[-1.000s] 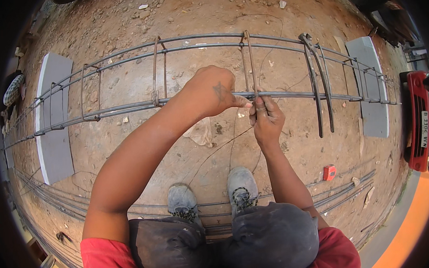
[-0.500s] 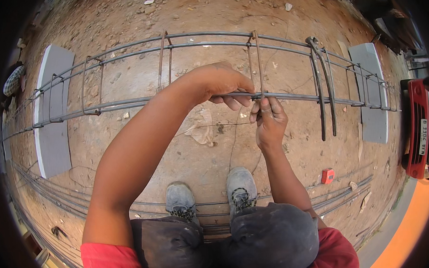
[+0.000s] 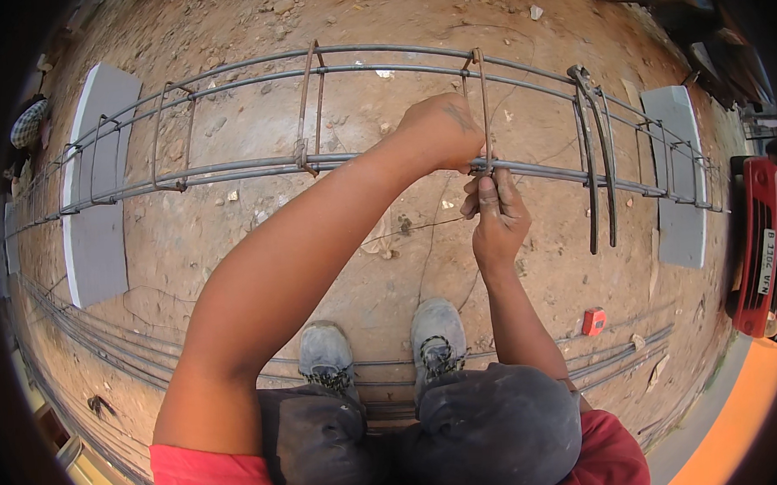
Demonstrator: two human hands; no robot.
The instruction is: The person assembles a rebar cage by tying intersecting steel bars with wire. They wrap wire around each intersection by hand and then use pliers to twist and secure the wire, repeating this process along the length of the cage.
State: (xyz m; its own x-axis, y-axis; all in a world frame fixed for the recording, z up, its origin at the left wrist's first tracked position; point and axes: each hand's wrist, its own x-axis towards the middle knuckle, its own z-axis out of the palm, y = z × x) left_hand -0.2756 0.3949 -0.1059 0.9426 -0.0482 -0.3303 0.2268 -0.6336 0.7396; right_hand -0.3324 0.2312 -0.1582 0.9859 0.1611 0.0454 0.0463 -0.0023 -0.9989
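Note:
A long rebar cage (image 3: pixel 246 168) of grey bars and rusty square stirrups lies crosswise before me. My left hand (image 3: pixel 443 134) is curled over the near bars, beside a rusty stirrup (image 3: pixel 486 108); its fingers are mostly hidden behind the hand. Just below that same joint, my right hand (image 3: pixel 500 220) has its thumb and fingers pressed together against the underside of the bars. Whatever they pinch is too small to make out. Two dark bent steel bars (image 3: pixel 591 173) with hooked tops hang over the cage right of my hands.
Grey blocks stand under the cage at left (image 3: pixel 100 194) and right (image 3: pixel 676 178). Loose rebars (image 3: pixel 619 354) lie near my shoes (image 3: pixel 438 336). A red tape measure (image 3: pixel 594 322) rests on the dirt. A red vehicle (image 3: pixel 757 244) is at far right; a person (image 3: pixel 30 124) is at far left.
My left hand has turned and curled up; its fingers showed below the bars before and are now hidden. My right hand stays at the stirrup joint. The whole view has shifted slightly.

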